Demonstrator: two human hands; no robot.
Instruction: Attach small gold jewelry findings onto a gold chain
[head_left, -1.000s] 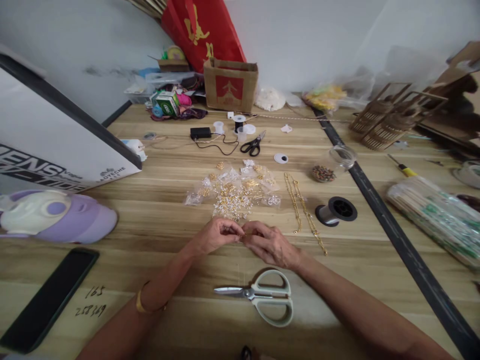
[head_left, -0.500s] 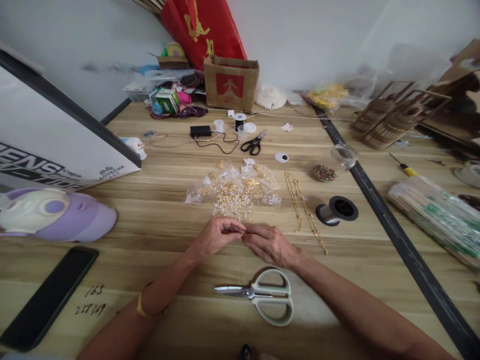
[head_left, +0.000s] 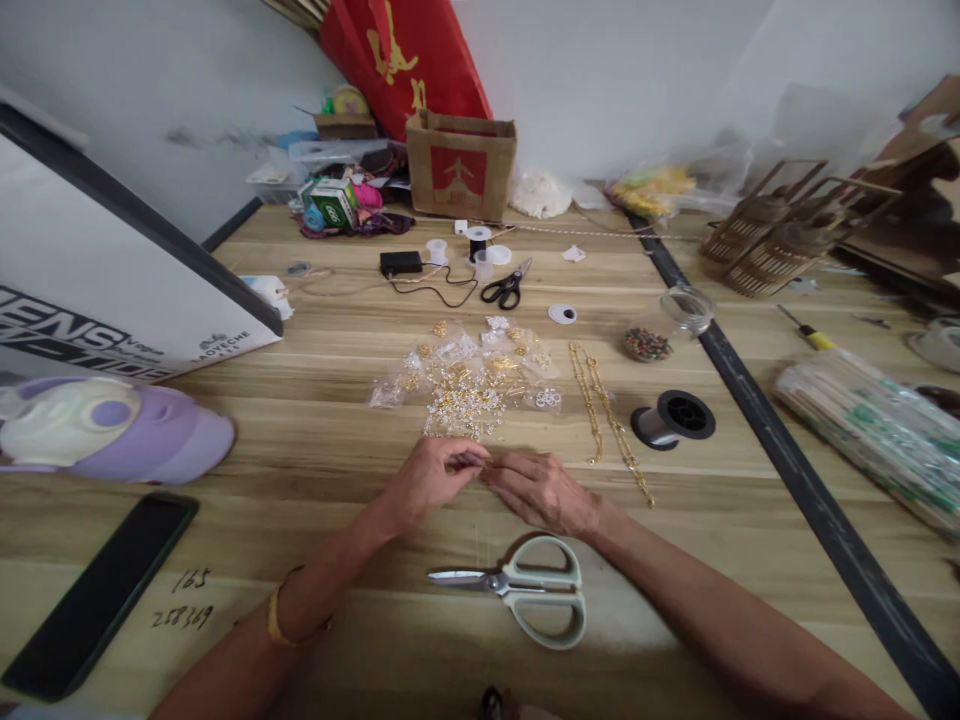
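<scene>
My left hand (head_left: 435, 482) and my right hand (head_left: 546, 492) meet at the fingertips above the table. Both are pinched closed, and whatever is between the fingers is too small to make out. A faint thin line, like clear thread, runs down from the fingertips toward the light-green-handled scissors (head_left: 544, 590), which lie just below my hands. Just beyond my fingers spreads a pile of small gold and clear beads (head_left: 465, 400) among little plastic bags. To the right lie gold bead chains (head_left: 611, 420) and a spool of clear line (head_left: 673, 420).
At left are a purple-and-white bottle (head_left: 120, 430), a dark phone (head_left: 101, 595) and a large white box (head_left: 112, 260). Black scissors (head_left: 507, 288) and a paper bag (head_left: 461, 165) are farther back. A bead jar (head_left: 660, 330) and packed wooden sticks (head_left: 862, 430) are at right.
My hands stay together at the fingertips, with only a slight shift of the fingers. The objects on the table stay where they were.
</scene>
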